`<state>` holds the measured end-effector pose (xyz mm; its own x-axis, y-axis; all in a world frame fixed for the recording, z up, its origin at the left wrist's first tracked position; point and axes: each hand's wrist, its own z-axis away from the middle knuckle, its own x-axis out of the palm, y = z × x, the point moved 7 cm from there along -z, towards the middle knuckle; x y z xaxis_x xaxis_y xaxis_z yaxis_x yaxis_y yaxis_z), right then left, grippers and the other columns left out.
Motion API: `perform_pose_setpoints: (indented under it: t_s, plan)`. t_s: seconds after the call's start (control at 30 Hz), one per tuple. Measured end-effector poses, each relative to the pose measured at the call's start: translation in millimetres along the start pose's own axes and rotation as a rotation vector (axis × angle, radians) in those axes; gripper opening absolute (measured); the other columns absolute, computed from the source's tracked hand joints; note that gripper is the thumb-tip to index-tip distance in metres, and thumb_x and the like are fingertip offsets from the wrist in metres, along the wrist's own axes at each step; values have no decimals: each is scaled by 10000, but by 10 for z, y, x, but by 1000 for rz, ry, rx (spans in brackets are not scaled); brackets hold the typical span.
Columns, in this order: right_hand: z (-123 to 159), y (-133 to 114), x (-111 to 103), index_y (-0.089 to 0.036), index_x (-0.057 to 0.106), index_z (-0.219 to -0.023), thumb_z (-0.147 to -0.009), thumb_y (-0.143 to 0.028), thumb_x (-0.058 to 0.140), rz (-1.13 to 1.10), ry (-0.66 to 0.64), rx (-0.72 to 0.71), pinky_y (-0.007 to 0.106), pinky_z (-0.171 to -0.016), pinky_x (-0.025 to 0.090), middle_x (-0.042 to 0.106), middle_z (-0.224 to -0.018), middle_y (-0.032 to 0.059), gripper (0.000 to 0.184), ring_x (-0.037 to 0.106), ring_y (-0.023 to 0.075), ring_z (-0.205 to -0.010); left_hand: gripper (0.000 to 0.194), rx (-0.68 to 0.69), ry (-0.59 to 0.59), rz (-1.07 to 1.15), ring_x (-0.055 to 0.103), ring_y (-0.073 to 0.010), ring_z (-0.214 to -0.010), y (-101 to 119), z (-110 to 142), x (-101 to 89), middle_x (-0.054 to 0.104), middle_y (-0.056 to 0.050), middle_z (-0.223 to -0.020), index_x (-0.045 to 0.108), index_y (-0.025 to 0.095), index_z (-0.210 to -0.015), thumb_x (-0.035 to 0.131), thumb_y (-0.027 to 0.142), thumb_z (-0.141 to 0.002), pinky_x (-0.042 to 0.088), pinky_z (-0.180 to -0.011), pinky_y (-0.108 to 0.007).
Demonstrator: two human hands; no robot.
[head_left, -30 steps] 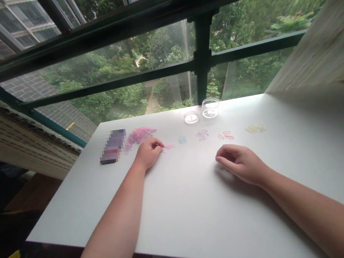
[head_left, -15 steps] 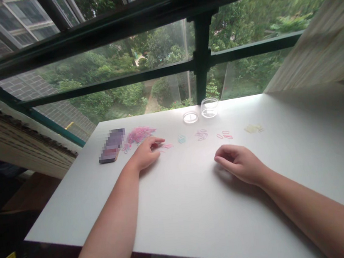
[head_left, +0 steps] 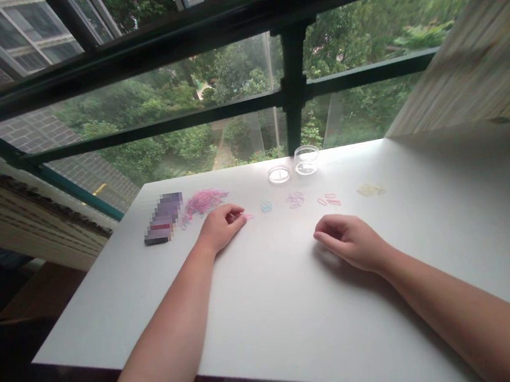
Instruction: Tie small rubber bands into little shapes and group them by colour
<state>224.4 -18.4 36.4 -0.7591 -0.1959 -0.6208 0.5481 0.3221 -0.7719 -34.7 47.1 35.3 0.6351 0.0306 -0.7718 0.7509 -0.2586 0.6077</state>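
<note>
My left hand (head_left: 223, 227) lies low over the white table, its thumb and fingertips drawn close together at a few small pink paper clips (head_left: 249, 216). Whatever sits between those fingertips is hidden. Just behind this hand is a heap of pink and purple clips (head_left: 205, 201). My right hand (head_left: 352, 242) rests loosely curled, thumb against the fingers, and nothing shows in it. Small separate groups lie in a row beyond: teal clips (head_left: 266, 206), purple clips (head_left: 295, 199), pink-red clips (head_left: 331, 200) and pale yellow clips (head_left: 372, 189).
A clear round container (head_left: 306, 160) and its clear lid (head_left: 279, 175) stand at the table's far edge. A phone-like dark object (head_left: 163, 219), blurred out, lies at the left. Behind the table (head_left: 268, 301) runs a green window frame (head_left: 294, 87).
My left thumb has closed in towards the fingertips, and that hand has shifted slightly right over the pink clips. The right hand holds its pose. The view has turned slightly.
</note>
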Motion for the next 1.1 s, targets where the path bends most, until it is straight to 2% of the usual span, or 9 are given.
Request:
perform_pose_setpoints:
  t_s: [0.23, 0.4, 0.57, 0.7, 0.77, 0.87, 1.1]
  plan:
    - [5, -2, -1, -184, 556, -710, -818, -276, 513, 10, -4, -7, 245, -549, 377, 551, -617, -11, 148, 474, 118, -565, 359, 1, 41, 150, 595, -192, -924, -151, -62, 12, 662, -76, -999, 653, 150, -1002, 399, 366, -866, 460, -842, -320]
    - [7, 2, 4, -184, 555, -712, -820, -280, 508, 4, -10, -1, 244, -540, 372, 548, -611, -11, 152, 470, 117, -557, 361, -6, 15, 160, 600, -192, -914, -199, -73, 20, 659, -78, -1000, 653, 150, -1000, 400, 369, -864, 467, -841, -326]
    - [7, -5, 7, -184, 554, -710, -819, -280, 505, 5, -11, -6, 246, -539, 371, 548, -609, -8, 153, 466, 118, -553, 348, 34, -18, 39, 591, -185, -850, -66, -23, 1, 648, -69, -974, 640, 168, -1042, 544, 373, -778, 476, -815, -326]
    - [0, -2, 5, -183, 554, -707, -815, -278, 507, 9, -8, -7, 247, -542, 372, 549, -607, -7, 151, 467, 119, -553, 422, 151, -49, -52, 571, -209, -954, 132, 10, 45, 613, -74, -1047, 639, 186, -1088, 640, 368, -707, 441, -904, -342]
    - [-4, -1, 5, -182, 556, -706, -812, -279, 510, 12, -6, -7, 247, -540, 372, 548, -604, -6, 150, 467, 119, -551, 349, 176, -65, -77, 569, -205, -962, 182, 7, 80, 613, -65, -1022, 666, 203, -1049, 613, 351, -737, 434, -914, -337]
    - [-5, 1, 7, -181, 560, -705, -808, -283, 513, 10, -5, -6, 247, -538, 372, 556, -607, -3, 152, 469, 119, -551, 242, 161, -93, -64, 586, -174, -883, 185, -10, 119, 622, -49, -953, 700, 216, -950, 534, 308, -800, 464, -831, -300]
    - [-1, -4, 7, -180, 560, -709, -811, -279, 511, 6, -11, -4, 244, -540, 374, 553, -609, -6, 151, 470, 116, -552, 198, 163, -96, -59, 586, -161, -854, 153, -1, 74, 636, -32, -912, 704, 216, -872, 525, 261, -799, 463, -787, -284]
